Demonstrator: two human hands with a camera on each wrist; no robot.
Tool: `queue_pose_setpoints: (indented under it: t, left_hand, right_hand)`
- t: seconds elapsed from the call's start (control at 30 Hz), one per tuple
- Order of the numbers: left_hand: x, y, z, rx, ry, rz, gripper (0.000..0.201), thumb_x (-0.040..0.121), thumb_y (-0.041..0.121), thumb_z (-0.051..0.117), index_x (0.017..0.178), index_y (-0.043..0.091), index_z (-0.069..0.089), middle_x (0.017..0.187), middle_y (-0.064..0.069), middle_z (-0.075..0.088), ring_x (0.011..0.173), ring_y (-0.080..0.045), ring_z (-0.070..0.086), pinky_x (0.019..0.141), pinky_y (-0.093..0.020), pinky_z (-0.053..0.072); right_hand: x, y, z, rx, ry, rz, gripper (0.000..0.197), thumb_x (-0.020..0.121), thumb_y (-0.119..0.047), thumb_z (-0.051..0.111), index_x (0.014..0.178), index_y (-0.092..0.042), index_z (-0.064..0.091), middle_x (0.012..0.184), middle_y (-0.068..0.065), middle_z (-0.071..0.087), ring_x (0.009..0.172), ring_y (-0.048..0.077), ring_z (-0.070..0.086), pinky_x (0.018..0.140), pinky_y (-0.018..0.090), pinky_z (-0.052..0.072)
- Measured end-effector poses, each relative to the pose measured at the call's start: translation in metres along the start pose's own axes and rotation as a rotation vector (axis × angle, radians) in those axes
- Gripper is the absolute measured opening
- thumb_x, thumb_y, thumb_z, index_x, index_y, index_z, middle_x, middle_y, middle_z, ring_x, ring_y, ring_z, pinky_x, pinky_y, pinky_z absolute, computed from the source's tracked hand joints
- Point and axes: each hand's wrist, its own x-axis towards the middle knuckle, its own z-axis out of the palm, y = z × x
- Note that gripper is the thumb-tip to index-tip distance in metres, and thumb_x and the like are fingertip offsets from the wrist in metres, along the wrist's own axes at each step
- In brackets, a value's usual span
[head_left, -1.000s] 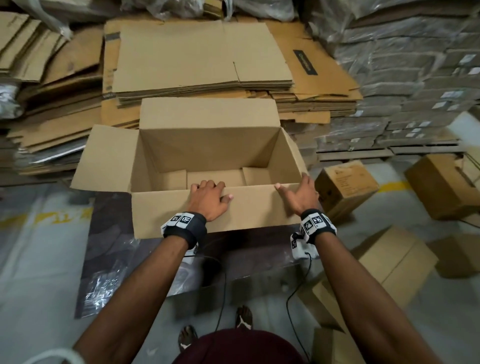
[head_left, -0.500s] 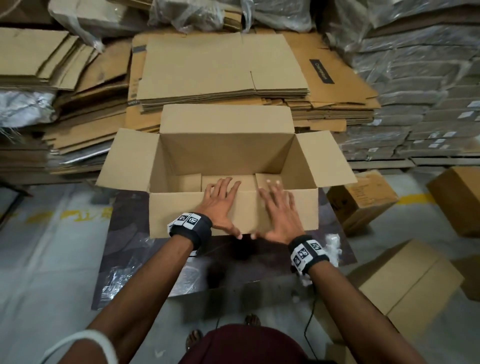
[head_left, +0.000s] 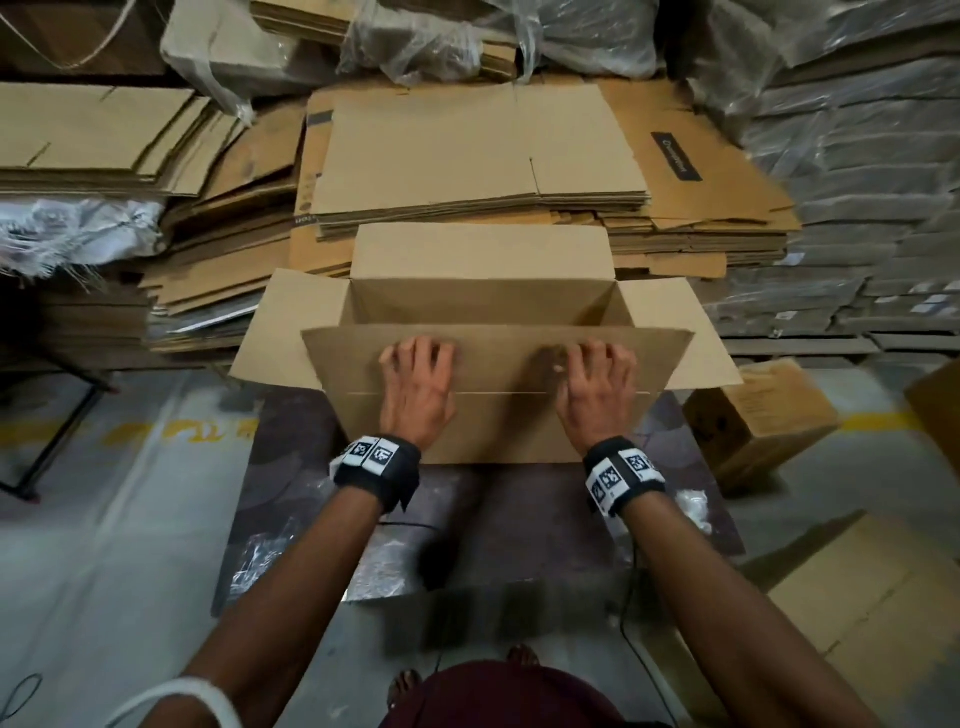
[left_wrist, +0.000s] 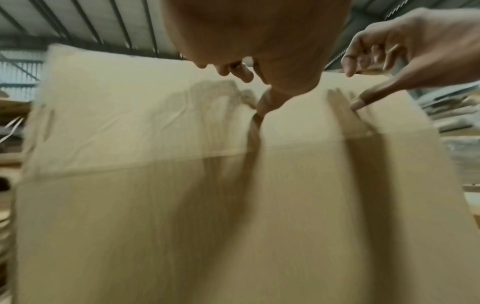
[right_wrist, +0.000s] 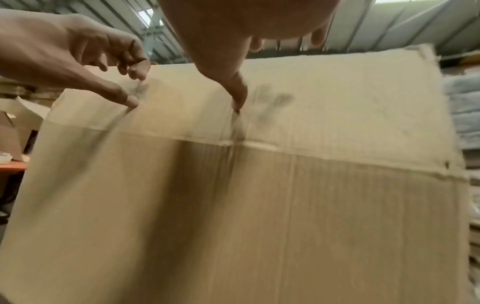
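Note:
An open cardboard box (head_left: 483, 301) stands on a dark plastic sheet on the floor. Its side flaps and far flap are spread outward. The near flap (head_left: 498, 364) is raised and leans over the opening, hiding most of the inside. My left hand (head_left: 415, 384) rests on the flap's left half and my right hand (head_left: 597, 389) on its right half, fingers arched and tips just below the flap's top edge. In the wrist views the left hand (left_wrist: 249, 86) and right hand (right_wrist: 233, 51) touch the flap (right_wrist: 337, 113) with thumb and fingertips.
Stacks of flattened cardboard (head_left: 467, 156) rise right behind the box. Plastic-wrapped bundles (head_left: 857, 208) fill the right. Closed small boxes (head_left: 753, 415) lie on the floor to the right. A black metal frame (head_left: 52, 415) stands at the left. A cable (head_left: 628, 597) hangs from my right wrist.
The near flap, which hung down outside the box, has swung up over the opening. My hands came together on it and then spread apart along it.

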Motion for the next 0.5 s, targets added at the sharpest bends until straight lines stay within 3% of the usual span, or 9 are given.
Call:
queue_pose_setpoints:
  t: [0.1,0.2,0.3,0.4,0.5]
  left_hand:
    - [-0.018,-0.005,0.025,-0.115,-0.08,-0.132,0.04,0.078,0.009,0.067,0.117,0.014,0.06,0.115,-0.014,0.054,0.106,-0.037,0.051,0.094,-0.053,0.038]
    - [-0.055,-0.008,0.044,-0.237,-0.063,-0.321,0.043,0.086,0.015,0.065,0.128,0.012,0.055,0.129,-0.016,0.049,0.119,-0.037,0.046,0.101,-0.054,0.037]
    - [-0.08,-0.014,0.058,-0.396,0.044,-0.655,0.063,0.086,0.019,0.074,0.14,0.007,0.043,0.14,-0.021,0.038,0.127,-0.039,0.038,0.108,-0.055,0.034]
    - [-0.084,-0.022,0.069,-0.608,0.133,-1.06,0.105,0.075,0.017,0.088,0.155,0.015,0.02,0.155,-0.021,0.022,0.138,-0.041,0.033,0.116,-0.056,0.034]
    - [-0.079,-0.03,0.076,-0.727,0.046,-1.308,0.132,0.07,0.015,0.092,0.162,0.016,-0.002,0.166,-0.018,0.008,0.15,-0.039,0.022,0.124,-0.049,0.024]
  right_hand:
    - [-0.012,0.002,0.022,0.068,-0.16,0.035,0.029,0.088,-0.015,0.072,0.115,-0.011,0.063,0.112,0.013,0.059,0.102,0.036,0.051,0.09,0.049,0.044]
    - [-0.045,0.008,0.029,0.143,-0.192,0.236,0.033,0.097,-0.031,0.063,0.123,-0.01,0.06,0.123,0.017,0.055,0.113,0.036,0.048,0.096,0.051,0.042]
    - [-0.076,0.018,0.03,0.253,-0.23,0.642,0.062,0.091,-0.045,0.073,0.133,-0.007,0.048,0.136,0.024,0.041,0.126,0.04,0.041,0.106,0.055,0.037]
    - [-0.091,0.03,0.041,0.433,-0.212,1.03,0.092,0.077,-0.042,0.087,0.143,-0.003,0.036,0.142,0.028,0.035,0.129,0.045,0.039,0.112,0.055,0.035]
    - [-0.094,0.046,0.057,0.492,-0.362,1.256,0.126,0.067,-0.06,0.087,0.155,0.002,0.022,0.152,0.028,0.033,0.14,0.046,0.034,0.117,0.056,0.029]
